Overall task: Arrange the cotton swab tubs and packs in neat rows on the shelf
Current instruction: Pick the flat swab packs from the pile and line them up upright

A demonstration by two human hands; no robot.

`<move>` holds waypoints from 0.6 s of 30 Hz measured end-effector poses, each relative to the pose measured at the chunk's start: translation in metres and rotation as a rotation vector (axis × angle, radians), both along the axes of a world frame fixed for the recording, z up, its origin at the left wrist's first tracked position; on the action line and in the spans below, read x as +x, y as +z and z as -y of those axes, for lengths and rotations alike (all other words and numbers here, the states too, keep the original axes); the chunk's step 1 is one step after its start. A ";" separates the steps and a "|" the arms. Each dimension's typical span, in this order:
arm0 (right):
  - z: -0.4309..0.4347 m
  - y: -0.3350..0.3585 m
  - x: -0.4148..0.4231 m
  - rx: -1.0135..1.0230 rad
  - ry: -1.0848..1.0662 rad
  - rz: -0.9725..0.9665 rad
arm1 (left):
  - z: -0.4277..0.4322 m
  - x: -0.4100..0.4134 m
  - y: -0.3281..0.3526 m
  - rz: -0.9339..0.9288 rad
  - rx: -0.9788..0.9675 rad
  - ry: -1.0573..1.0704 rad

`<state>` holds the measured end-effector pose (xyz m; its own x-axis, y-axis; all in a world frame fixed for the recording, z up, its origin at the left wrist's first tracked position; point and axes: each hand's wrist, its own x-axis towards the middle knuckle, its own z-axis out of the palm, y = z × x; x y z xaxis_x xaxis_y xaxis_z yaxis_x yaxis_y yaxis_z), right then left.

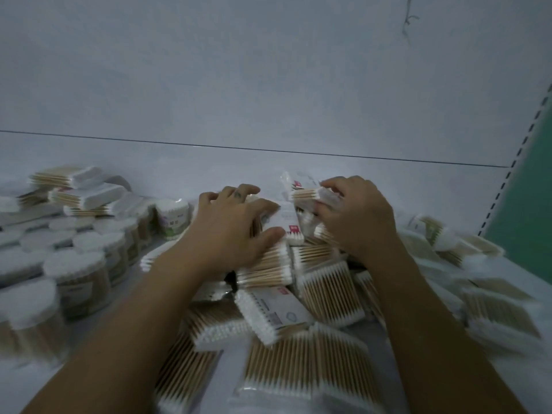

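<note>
Right now your right hand point(355, 216) is pinched around a small clear pack of wooden-stemmed cotton swabs point(310, 195), raised just above the heap so it can be squared up before it goes anywhere. Your left hand point(236, 225) lies spread and flat, fingers apart, pressing on the loose pile of flat swab packs point(298, 297) that slumps across the middle of the white shelf point(268, 162) to its front edge, likely to stop it sliding. Toward the shelf's left end, the round clear tubs with white swab tops point(77, 264) already stand close together in rows, with a few packs stacked behind them. The packs look like the job remaining.
</note>
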<state>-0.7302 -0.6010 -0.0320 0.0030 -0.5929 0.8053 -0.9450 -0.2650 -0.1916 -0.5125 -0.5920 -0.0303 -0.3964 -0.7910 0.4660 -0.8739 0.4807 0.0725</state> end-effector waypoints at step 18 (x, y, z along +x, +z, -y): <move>-0.023 0.046 -0.015 0.546 0.194 0.006 | -0.003 -0.038 0.019 -0.001 -0.129 -0.087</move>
